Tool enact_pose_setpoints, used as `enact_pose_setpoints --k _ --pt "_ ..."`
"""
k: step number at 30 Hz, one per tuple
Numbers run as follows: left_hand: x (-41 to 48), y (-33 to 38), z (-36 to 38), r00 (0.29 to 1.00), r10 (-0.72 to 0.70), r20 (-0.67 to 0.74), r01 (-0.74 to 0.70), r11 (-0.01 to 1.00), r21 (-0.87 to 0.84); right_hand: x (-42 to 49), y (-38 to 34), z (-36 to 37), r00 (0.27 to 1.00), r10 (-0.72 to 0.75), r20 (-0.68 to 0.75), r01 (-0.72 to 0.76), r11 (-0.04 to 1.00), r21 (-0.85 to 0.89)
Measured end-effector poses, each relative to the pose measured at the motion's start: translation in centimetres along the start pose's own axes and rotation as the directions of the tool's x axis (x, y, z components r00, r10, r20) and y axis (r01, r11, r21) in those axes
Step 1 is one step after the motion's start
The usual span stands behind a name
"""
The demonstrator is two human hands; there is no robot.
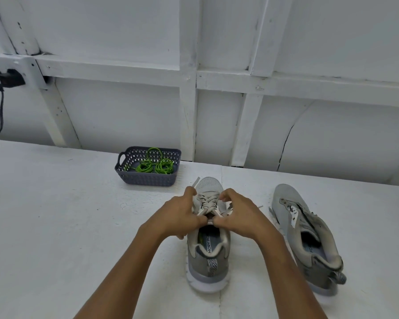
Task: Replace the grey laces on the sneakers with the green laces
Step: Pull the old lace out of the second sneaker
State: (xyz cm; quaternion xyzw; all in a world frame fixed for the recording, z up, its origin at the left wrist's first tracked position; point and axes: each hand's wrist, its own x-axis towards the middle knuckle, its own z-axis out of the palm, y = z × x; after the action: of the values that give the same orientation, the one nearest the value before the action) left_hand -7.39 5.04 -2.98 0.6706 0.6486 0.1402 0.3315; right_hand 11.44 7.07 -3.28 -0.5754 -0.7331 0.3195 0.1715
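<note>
White boards and battens make up the wall (124,31) behind a white table (55,215). At the wall's far left sits a black plug (7,77) with a dark cable (1,111) hanging down.

Near the table's middle, a grey sneaker (209,268) stands upright with its heel toward the person and its toe pointing at the wall. It has a pale mesh toe, a darker grey heel with a striped pull tab, a white sole and printed lettering on the insole. Flat grey laces (207,200) cross over its tongue. The left hand (177,215) and right hand (237,215) close in from either side, and the curled fingers and thumbs of both pinch the laces at the top eyelets, with the thumbs almost meeting over the tongue. One lace end pokes out beyond the left hand toward the basket.

A second sneaker (309,238) of the same make lies well to the right, tipped onto its side, with its throat gaping.

Behind the first sneaker and just left of it sits a dark grey lattice basket (145,179) with handle slots. In it lie bright green laces (164,168) in small round coils.
</note>
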Motion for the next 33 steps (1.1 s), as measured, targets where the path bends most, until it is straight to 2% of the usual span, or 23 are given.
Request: enact_pose_setpoints --k 4,8,12,19,23,26,30,33 --pt "-0.4 -0.1 0.2 0.999 -0.008 -0.039 -0.001 0.972 -0.235 0.0 0.9 0.3 0.999 0.038 -0.016 -0.035 0.984 0.177" --pt "-0.8 -0.6 0.1 0.998 -0.047 -0.037 0.029 0.919 -0.392 -0.4 1.9 0.5 0.998 0.045 -0.051 -0.025 0.941 0.338" --pt "-0.8 -1.2 -0.3 0.999 -0.046 -0.003 0.039 0.886 -0.463 -0.5 2.6 0.7 0.998 0.037 -0.045 -0.012 0.881 0.473" --pt "-0.6 -1.9 -0.3 0.999 -0.014 0.045 0.035 0.852 -0.523 -0.4 3.3 1.1 0.998 0.044 -0.046 -0.014 0.860 0.511" --pt "-0.5 -2.2 -0.3 0.998 -0.040 0.053 0.061 0.867 -0.494 -0.7 3.4 1.1 0.998 0.002 -0.062 0.026 0.894 0.448" --pt "-0.6 -2.3 -0.5 0.997 -0.075 0.034 0.082 0.931 -0.357 -0.7 3.5 0.8 0.996 -0.043 -0.077 0.069 0.917 0.392" --pt "-1.0 -2.2 -1.0 0.993 -0.049 -0.108 0.037 0.993 -0.109 -0.6 2.8 0.6 0.991 -0.109 -0.081 0.129 0.944 0.305" --pt "-1.3 -1.8 -0.6 0.981 -0.015 -0.195 0.013 1.000 -0.011 -0.4 1.3 0.6 0.973 -0.222 -0.067 0.229 0.966 0.124"
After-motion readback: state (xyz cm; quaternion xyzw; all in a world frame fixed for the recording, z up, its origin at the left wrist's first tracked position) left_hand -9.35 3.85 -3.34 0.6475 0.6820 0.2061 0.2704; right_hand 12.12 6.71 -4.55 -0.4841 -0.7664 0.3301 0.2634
